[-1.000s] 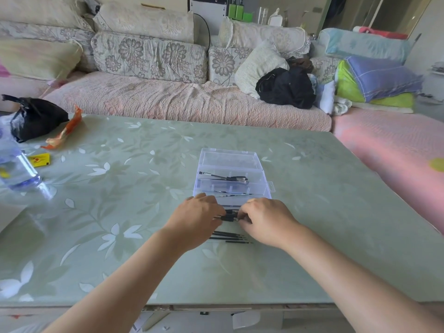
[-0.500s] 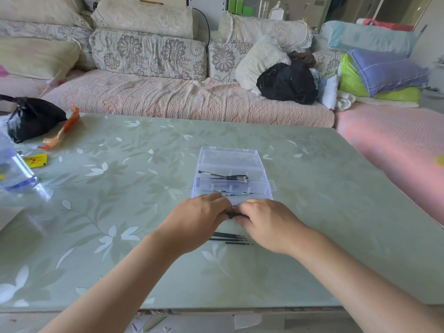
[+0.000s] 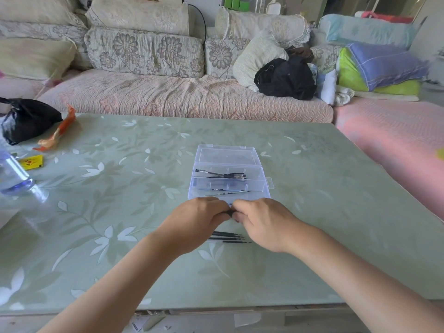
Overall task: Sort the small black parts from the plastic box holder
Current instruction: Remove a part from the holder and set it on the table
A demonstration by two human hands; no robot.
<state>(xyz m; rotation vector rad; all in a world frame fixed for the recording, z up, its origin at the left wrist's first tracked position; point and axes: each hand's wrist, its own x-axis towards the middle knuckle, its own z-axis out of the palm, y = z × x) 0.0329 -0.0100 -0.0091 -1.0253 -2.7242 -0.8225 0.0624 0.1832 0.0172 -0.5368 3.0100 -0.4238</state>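
Black rods (image 3: 225,238) x3, 1 box (image 3: 228,155)

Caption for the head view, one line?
Left hand and right hand pinch a small black part by the open clear box; black rods lie on the table.

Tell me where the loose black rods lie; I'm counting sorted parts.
Head view, centre: black rods lie on the table, nearer than the left hand and right hand.

Single head-worn wide view, looking forward-down over table (image 3: 144,188) toward sofa (image 3: 182,97)
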